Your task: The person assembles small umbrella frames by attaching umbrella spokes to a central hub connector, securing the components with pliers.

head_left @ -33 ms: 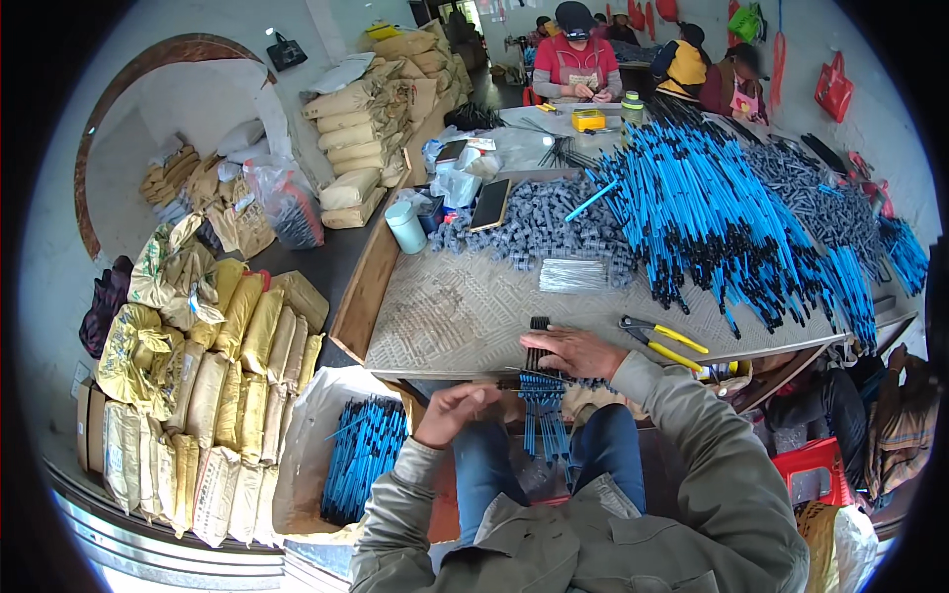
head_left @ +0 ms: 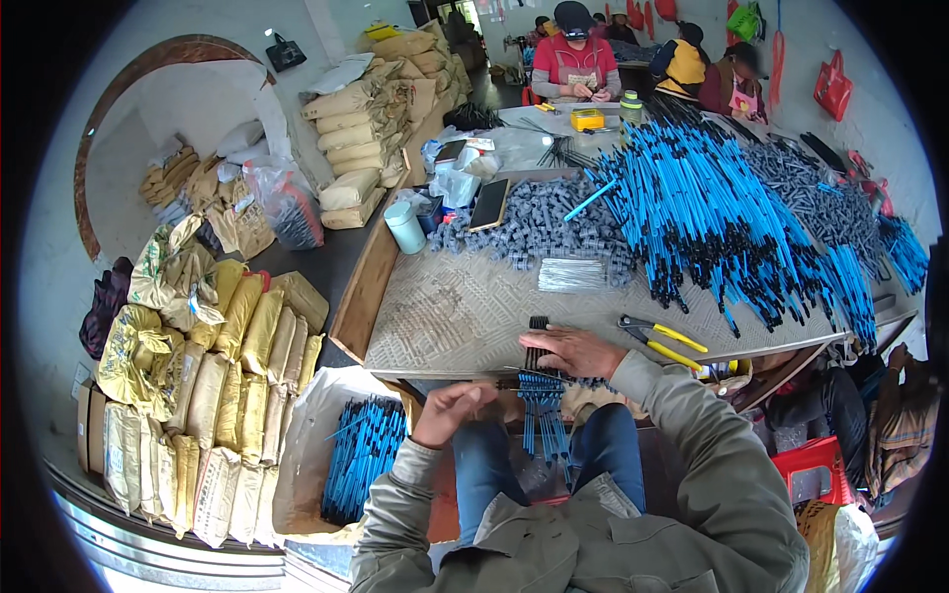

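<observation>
A row of thin blue rods with black ends [head_left: 542, 391] lies over the table's front edge, hanging down between my knees. My right hand [head_left: 573, 352] rests across the black upper part of that row, its fingers curved over the rods and pressing them at the edge. Left of it, my left hand [head_left: 455, 411] is closed in a pinch on a thin wire [head_left: 508, 388], which runs sideways to the row. How the wire meets the rods is too small to tell. A bundle of straight silvery wires [head_left: 573, 275] lies farther back on the table.
Pliers with yellow handles [head_left: 664, 340] lie right of my right hand. Behind are grey plastic parts [head_left: 534, 232], a phone [head_left: 489, 205] and a big heap of blue rods [head_left: 702, 208]. A lined box of blue rods [head_left: 364, 460] stands at my left. Co-workers sit across the table.
</observation>
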A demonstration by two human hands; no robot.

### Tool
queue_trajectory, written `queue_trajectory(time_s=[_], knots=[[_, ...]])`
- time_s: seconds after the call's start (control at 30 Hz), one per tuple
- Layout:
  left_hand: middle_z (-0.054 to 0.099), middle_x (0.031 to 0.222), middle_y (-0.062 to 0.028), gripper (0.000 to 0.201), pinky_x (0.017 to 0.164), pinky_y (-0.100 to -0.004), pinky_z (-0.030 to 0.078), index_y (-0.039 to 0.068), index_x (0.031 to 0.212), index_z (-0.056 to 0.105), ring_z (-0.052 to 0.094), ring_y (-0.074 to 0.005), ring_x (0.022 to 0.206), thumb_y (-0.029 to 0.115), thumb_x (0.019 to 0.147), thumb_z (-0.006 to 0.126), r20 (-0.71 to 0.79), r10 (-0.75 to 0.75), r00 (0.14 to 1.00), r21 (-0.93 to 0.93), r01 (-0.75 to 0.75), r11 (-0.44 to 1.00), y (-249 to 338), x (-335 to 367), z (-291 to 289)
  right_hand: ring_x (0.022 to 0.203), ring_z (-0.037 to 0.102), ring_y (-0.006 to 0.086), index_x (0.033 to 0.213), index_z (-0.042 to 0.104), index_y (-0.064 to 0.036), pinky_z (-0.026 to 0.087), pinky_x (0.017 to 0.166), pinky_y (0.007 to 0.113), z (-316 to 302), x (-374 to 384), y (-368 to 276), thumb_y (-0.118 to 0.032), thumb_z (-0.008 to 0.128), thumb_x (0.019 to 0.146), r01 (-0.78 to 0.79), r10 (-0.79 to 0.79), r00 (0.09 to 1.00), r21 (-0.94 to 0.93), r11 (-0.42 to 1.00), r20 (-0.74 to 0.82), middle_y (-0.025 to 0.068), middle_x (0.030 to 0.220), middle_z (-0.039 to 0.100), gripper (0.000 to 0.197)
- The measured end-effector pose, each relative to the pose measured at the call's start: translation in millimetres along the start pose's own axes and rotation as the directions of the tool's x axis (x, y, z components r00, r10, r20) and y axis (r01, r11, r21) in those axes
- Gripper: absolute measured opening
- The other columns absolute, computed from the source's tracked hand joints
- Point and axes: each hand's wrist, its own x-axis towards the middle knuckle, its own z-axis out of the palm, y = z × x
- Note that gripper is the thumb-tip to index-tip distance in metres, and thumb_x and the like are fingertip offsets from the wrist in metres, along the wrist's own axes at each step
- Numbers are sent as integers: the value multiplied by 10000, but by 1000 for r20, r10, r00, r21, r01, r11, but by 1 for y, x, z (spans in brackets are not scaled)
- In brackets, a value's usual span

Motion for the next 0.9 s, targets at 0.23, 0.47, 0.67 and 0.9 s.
queue_trajectory(time_s=[0.23,0.47,0.67,0.9], knots=[[436,1341,-167,638,1052,-365,313,11,1314,424,400,-274,1264,363,825,631,326,310,893,838,-425,342,24,30,10,1206,436,302,1374,306,-68,343,1007,372,-4,-1,3,-414,350,950,-27,27,1000,48,998,1,106,1338,452,549],[293,1438,-134,954,1105,-398,201,54,1379,324,283,-290,1327,605,662,630,674,121,729,717,-684,130,28,80,4,1146,488,332,1399,201,-42,388,945,371,-3,5,2,-298,380,954,-94,116,992,302,949,-57,142,1269,514,544],[295,1443,-102,1038,1109,-404,192,73,1411,249,281,-270,1331,641,628,625,838,-25,545,540,-835,-106,35,105,14,1122,512,337,1410,171,-54,404,921,381,0,5,3,-273,398,948,-80,136,984,394,916,-117,170,1249,523,559],[320,1427,-103,998,1110,-413,188,66,1404,267,307,-266,1317,606,654,644,761,-13,649,649,-760,31,28,111,17,1089,538,347,1419,171,-89,431,887,388,-11,2,-4,-269,406,950,-98,186,974,498,862,-130,180,1220,540,554]])
